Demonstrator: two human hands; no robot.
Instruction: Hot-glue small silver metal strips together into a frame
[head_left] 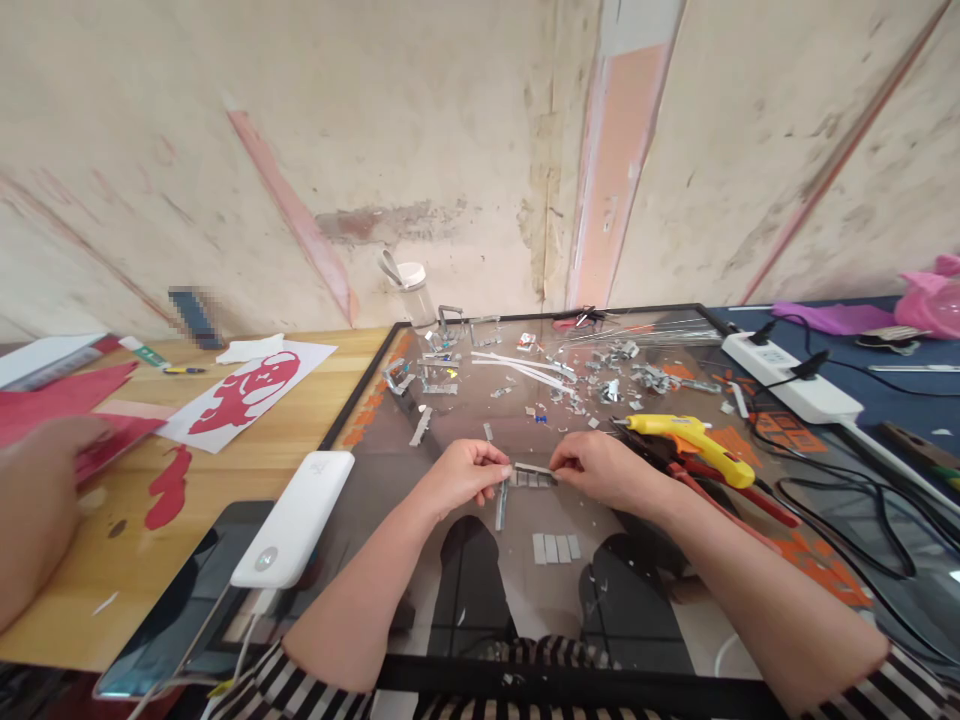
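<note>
A small silver ladder-like frame (pixel 533 479) spans the gap between my two hands, just above the glass tabletop. The thumb and fingers of my left hand (pixel 472 472) are pinched at its left end. At the other end, my right hand (pixel 592 464) grips it between thumb and fingertips. A narrow silver strip (pixel 501 508) angles down below my left fingertips; whether it is joined to the frame I cannot tell. Closer to me, several flat grey rectangles (pixel 556 548) lie side by side on the glass.
Silver scraps (pixel 611 390) and white sticks (pixel 521 366) litter the far glass. A yellow glue gun (pixel 690 440) lies right, near red-handled pliers (pixel 750 497), cables and a white power strip (pixel 795 375). Left are a white power bank (pixel 296 515), a tablet (pixel 187 590) and another person's hand (pixel 45 500) on red paper.
</note>
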